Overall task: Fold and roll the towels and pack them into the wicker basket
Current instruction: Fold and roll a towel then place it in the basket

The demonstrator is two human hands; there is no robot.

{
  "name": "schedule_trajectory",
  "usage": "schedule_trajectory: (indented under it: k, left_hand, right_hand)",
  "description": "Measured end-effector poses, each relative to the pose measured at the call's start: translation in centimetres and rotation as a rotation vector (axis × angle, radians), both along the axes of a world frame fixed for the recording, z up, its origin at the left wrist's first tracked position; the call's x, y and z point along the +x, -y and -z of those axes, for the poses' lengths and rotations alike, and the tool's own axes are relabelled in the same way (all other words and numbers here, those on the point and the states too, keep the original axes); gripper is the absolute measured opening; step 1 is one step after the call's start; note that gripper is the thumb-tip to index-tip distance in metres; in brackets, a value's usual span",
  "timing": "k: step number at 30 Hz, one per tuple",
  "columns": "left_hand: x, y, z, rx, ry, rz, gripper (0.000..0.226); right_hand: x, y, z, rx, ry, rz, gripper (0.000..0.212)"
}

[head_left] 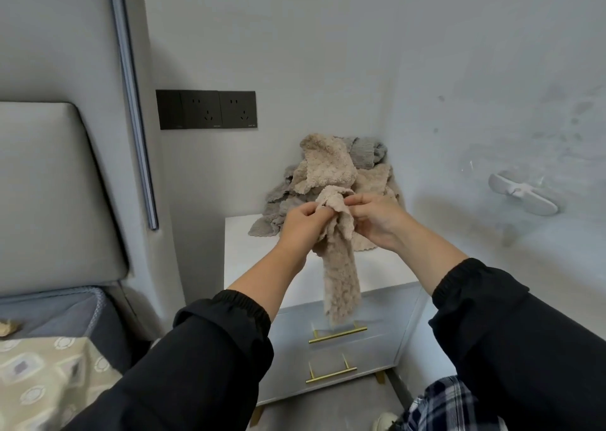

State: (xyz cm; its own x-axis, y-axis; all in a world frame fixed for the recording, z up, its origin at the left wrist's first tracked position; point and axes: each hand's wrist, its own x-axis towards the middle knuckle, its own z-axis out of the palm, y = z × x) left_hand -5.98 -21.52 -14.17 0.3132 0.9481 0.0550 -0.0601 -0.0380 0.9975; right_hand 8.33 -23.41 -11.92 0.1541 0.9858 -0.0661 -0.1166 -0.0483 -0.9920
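Note:
A beige fluffy towel (339, 276) hangs down in front of the white nightstand (242, 253). My left hand (303, 222) and my right hand (377, 219) both pinch its bunched top edge, close together above the nightstand top. Behind my hands, a pile of beige and grey towels (328, 171) is heaped in the back corner of the nightstand against the wall. No wicker basket is in view.
The nightstand has two drawers with gold handles (337, 334). A grey padded headboard (49, 194) and a bed with a patterned cover (42, 375) lie to the left. Black wall sockets (206, 109) sit above. A white object (524, 194) is fixed to the right wall.

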Motion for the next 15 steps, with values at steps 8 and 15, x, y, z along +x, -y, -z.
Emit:
schedule_trajectory:
  k: [8, 15]
  left_hand:
    - [-3.2, -0.3, 0.2, -0.101, -0.033, 0.139, 0.011]
    - [-6.2, -4.1, 1.8, 0.154, -0.381, -0.217, 0.031]
  right_hand:
    - [2.6, 0.9, -0.6, -0.023, 0.457, 0.180, 0.052]
    - [5.2, 0.8, 0.4, -0.161, 1.247, 0.192, 0.020]
